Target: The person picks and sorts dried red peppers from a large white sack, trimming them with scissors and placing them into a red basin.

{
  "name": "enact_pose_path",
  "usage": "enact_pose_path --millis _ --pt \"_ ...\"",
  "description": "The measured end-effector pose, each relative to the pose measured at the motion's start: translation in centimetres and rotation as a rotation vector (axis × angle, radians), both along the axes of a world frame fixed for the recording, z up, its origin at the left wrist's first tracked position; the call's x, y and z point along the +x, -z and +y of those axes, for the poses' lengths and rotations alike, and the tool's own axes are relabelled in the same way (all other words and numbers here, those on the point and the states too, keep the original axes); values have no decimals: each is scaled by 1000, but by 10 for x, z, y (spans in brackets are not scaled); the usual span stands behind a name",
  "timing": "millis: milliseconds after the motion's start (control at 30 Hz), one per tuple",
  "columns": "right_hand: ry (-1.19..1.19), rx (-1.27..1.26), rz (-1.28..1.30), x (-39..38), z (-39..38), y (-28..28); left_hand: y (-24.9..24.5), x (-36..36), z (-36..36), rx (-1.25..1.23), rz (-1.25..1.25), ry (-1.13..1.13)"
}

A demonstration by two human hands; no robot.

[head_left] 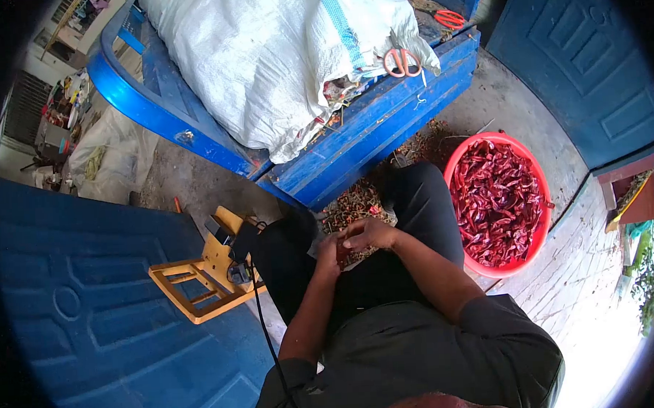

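Both hands meet over our lap. Left hand (329, 253) curls its fingers round a dried red chili (343, 256). Right hand (372, 235) closes over it from above, pinching the top end. The chili sits between the two hands, mostly covered, so we can't call its long axis. Red basin (512, 269) of dried chilies is just right of our right knee, nearer the right hand. Stem litter (352, 201) lies on the ground just ahead. Yellow wooden stand (199, 279) and black cable (262, 316) are to our left. Blue cart (382, 121) ahead carries a white sack (262, 54) and orange-handled scissors (402, 61).
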State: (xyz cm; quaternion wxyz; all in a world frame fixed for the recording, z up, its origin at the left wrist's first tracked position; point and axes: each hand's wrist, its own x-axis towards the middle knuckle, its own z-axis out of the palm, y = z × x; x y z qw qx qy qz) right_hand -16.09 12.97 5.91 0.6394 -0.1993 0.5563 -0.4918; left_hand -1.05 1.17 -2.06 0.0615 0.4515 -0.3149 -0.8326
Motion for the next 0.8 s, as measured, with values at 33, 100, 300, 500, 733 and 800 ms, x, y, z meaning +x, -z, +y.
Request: enact_pose_path --millis 33,100,300,500,733,800 --pt "19 -47 -44 2 0 2 2 4 -2 -13 3 -12" --pt "34 -88 -85 7 -3 11 2 7 -2 -19 8 -28" --pt "95 -216 392 27 -12 32 -4 7 -4 96 -1 -66" --pt "267 72 764 49 -19 61 -21 6 -1 -8 -115 -101" --pt "373 133 802 52 -21 47 -19 6 -2 -118 -167 -16" --pt "426 65 733 53 -21 44 -18 7 -3 -144 -161 -11"
